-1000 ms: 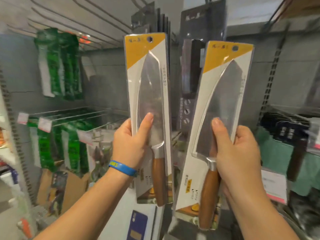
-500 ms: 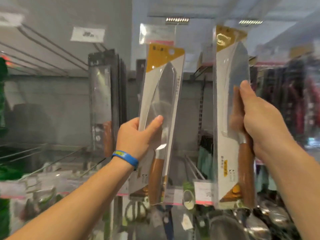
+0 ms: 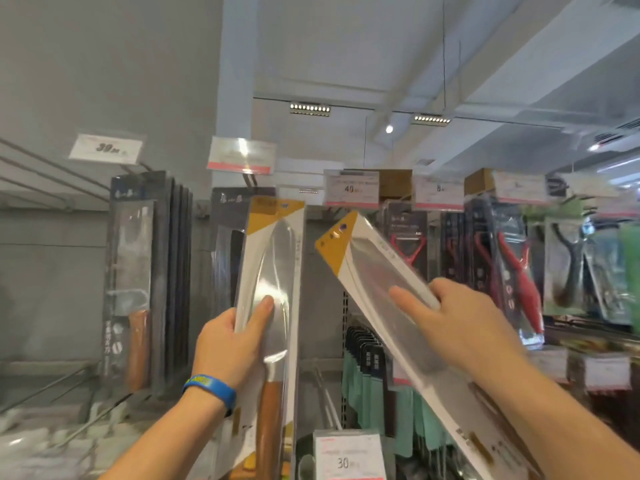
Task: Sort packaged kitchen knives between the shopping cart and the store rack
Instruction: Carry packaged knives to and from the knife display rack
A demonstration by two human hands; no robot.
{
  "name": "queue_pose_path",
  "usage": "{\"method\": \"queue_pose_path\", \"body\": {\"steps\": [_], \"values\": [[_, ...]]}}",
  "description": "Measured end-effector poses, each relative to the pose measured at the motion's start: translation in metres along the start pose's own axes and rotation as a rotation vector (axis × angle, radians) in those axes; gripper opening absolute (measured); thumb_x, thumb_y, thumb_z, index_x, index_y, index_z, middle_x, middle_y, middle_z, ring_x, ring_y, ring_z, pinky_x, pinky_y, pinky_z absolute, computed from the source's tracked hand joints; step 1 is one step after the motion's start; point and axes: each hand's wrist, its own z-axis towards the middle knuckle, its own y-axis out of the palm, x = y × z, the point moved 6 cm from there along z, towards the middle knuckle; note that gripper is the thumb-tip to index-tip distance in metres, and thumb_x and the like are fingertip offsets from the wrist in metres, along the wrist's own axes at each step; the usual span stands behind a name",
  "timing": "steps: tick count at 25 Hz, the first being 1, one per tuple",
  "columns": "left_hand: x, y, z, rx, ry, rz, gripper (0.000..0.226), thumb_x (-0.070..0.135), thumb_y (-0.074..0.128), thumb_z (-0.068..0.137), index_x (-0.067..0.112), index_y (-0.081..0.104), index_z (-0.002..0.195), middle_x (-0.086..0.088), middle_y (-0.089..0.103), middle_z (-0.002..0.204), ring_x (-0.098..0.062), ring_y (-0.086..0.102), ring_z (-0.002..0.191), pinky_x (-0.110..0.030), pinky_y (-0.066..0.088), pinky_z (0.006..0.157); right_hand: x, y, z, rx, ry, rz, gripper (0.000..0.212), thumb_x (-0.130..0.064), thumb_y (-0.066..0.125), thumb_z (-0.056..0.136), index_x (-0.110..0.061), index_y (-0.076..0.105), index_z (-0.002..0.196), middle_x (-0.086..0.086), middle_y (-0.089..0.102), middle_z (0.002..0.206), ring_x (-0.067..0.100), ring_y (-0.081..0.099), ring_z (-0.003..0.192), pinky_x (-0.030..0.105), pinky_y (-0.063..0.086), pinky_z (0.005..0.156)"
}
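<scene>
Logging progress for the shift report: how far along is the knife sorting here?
Done: nothing shown; no cart in view. In hand: left hand grips one yellow-topped knife pack upright, right hand grips a second pack tilted, both raised at the rack. Left: likely hanging both.

Right knife pack (image 3: pixel 367 268): bottom blurred, cropped

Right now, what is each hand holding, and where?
Left hand grips the upright knife pack at its left edge, over the blade. Right hand grips the tilted knife pack at its upper edge, mid-length.
</scene>
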Motion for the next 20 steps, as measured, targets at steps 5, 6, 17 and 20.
{"method": "queue_pose_path", "body": {"steps": [5, 6, 17, 20], "values": [[0.002, 0.002, 0.010, 0.020, 0.027, -0.001, 0.067, 0.067, 0.066, 0.077, 0.000, 0.068, 0.071, -0.013, 0.070, 0.066, -0.032, 0.069, 0.071, -0.048, 0.056, 0.067, 0.010, -0.006, 0.022, 0.025, 0.046, 0.080, 0.060, -0.080, 0.045, 0.088, -0.022, 0.055, 0.078, -0.005, 0.064, 0.069, 0.017, 0.063, 0.061, 0.039, 0.054, 0.060], [0.002, 0.002, 0.011, 0.020, 0.034, 0.003, 0.068, 0.070, 0.065, 0.075, 0.002, 0.068, 0.071, -0.012, 0.070, 0.066, -0.032, 0.069, 0.071, -0.048, 0.057, 0.067, 0.011, -0.011, 0.024, 0.081, 0.034, 0.135, 0.061, -0.081, 0.045, 0.087, -0.023, 0.056, 0.077, -0.005, 0.064, 0.067, 0.017, 0.064, 0.060, 0.041, 0.055, 0.060], [0.040, 0.051, 0.033, -0.027, 0.165, 0.150, 0.064, 0.080, 0.055, 0.070, 0.017, 0.066, 0.066, 0.005, 0.065, 0.057, -0.011, 0.064, 0.060, -0.030, 0.051, 0.057, 0.012, -0.062, 0.079, 0.327, 0.038, 0.233, 0.049, -0.076, 0.046, 0.092, -0.029, 0.050, 0.079, -0.010, 0.059, 0.074, 0.006, 0.055, 0.061, 0.025, 0.031, 0.051], [0.042, 0.074, 0.037, -0.083, 0.179, 0.177, 0.061, 0.077, 0.061, 0.074, 0.017, 0.064, 0.065, 0.005, 0.063, 0.055, -0.009, 0.062, 0.055, -0.028, 0.049, 0.054, 0.009, -0.054, 0.084, 0.282, 0.020, 0.276, 0.050, -0.078, 0.047, 0.090, -0.028, 0.054, 0.083, -0.008, 0.063, 0.077, 0.011, 0.064, 0.063, 0.028, 0.039, 0.053]]}}
